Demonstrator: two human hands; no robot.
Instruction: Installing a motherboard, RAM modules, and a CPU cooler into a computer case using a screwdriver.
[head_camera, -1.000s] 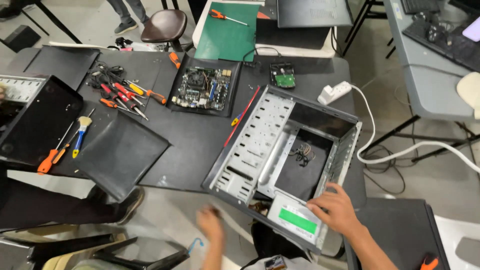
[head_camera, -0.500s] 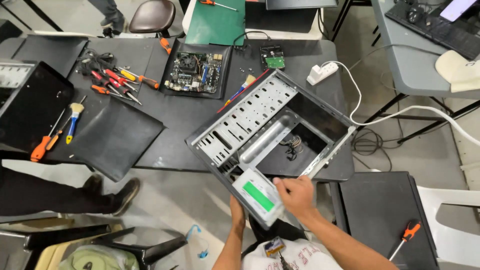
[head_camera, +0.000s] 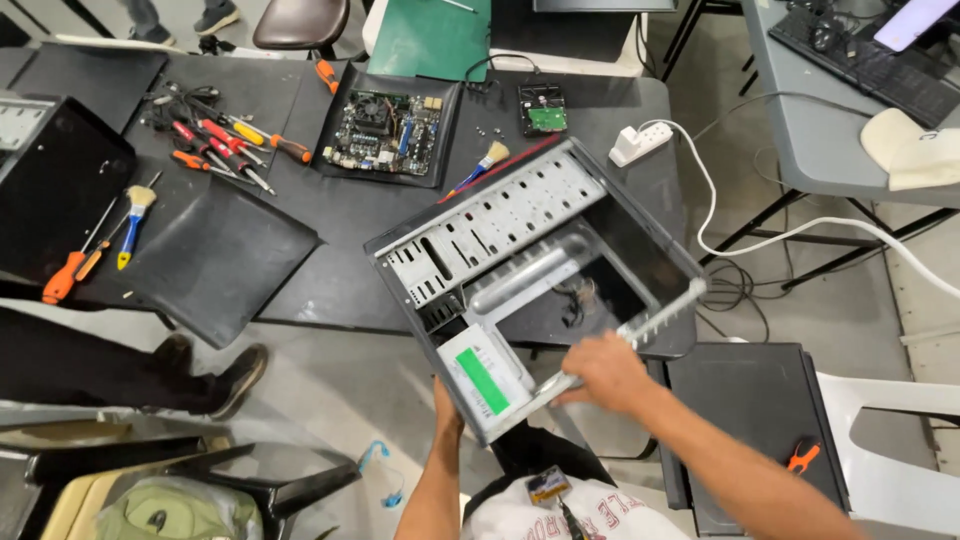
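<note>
Evidently lifting open computer case (head_camera: 540, 270) off worktop (head_camera: 340, 250) edge, tilted: right hand (head_camera: 605, 372) fingers curled around front frame rail, left hand (head_camera: 447, 410) bracing beneath, fingers hidden, cannot tell.

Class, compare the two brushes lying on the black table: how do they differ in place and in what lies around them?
The blue-handled brush lies at the table's left, beside an orange screwdriver; the second brush lies mid-table, right of the motherboard, close to the open computer case. Its handle looks darker and slimmer. Both have pale bristles, lie flat and tilted, and neither is touched.
</note>
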